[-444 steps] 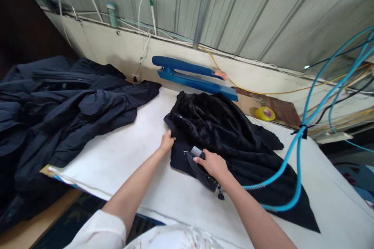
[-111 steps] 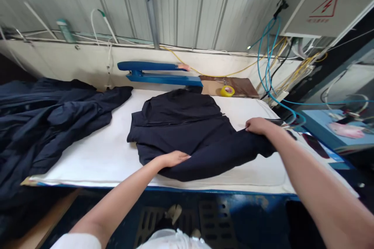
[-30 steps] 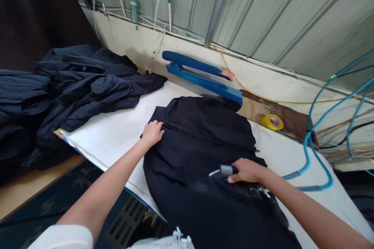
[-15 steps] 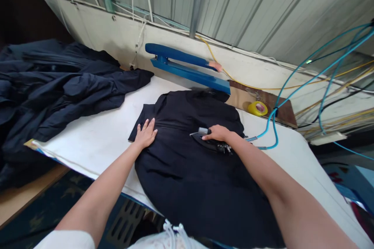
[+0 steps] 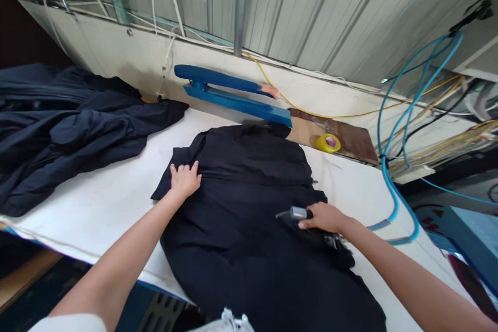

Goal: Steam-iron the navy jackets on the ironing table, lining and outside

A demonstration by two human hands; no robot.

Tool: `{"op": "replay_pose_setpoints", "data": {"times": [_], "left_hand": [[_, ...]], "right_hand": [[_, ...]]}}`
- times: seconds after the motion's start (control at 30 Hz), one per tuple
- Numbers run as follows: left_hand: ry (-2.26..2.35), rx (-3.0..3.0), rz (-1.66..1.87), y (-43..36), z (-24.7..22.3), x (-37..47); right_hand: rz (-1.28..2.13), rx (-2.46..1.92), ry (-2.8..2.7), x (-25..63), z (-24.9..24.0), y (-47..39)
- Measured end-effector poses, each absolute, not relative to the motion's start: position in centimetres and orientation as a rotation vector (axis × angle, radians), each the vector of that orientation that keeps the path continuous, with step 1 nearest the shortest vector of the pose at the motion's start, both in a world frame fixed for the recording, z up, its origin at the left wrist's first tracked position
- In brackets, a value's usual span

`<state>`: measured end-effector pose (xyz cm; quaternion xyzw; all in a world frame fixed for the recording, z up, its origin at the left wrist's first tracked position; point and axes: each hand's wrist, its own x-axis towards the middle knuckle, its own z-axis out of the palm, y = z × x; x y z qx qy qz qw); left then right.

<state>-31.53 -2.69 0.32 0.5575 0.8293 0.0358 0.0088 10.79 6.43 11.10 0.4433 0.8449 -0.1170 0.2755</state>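
A dark garment (image 5: 241, 207), navy or black, lies spread over the white-covered table. My right hand (image 5: 324, 217) is wrapped around the handle of a steam iron (image 5: 299, 212), which sits on the garment right of its middle. The iron's dark soleplate is hard to make out against the cloth. On the garment's upper left part rests my left hand (image 5: 185, 180), fingers apart and slightly bent, pressing the fabric near a narrow end piece. Blue hoses (image 5: 395, 202) run beside my right wrist towards the iron's back end.
More dark garments (image 5: 78, 119) are heaped on the left of the table (image 5: 112, 187). Behind the spread garment stands a blue sleeve board (image 5: 237, 98). A yellow tape roll (image 5: 328, 142) lies by a brown board (image 5: 354, 140). Cables run along the wall.
My right hand has moved the iron nearer to me and to the right across the garment. My left hand stays on the cloth, its fingers now more bent. The view has shifted.
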Motion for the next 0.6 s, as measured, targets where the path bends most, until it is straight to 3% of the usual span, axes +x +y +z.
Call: {"op": "replay_pose_setpoints", "data": {"times": [0.13, 0.33, 0.6], "left_hand": [[2.515, 1.776, 0.140, -2.0, -1.0, -31.4], [2.509, 1.754, 0.135, -2.6, -2.5, -31.9], [2.535, 1.779, 0.169, -2.6, -1.6, -32.0]], "right_hand": [[-0.223, 1.415, 2.291, 8.6, 10.1, 9.5], [-0.259, 1.326, 2.251, 6.6, 9.6, 13.4], [-0.443, 1.511, 2.074, 15.3, 9.5, 15.6]]}}
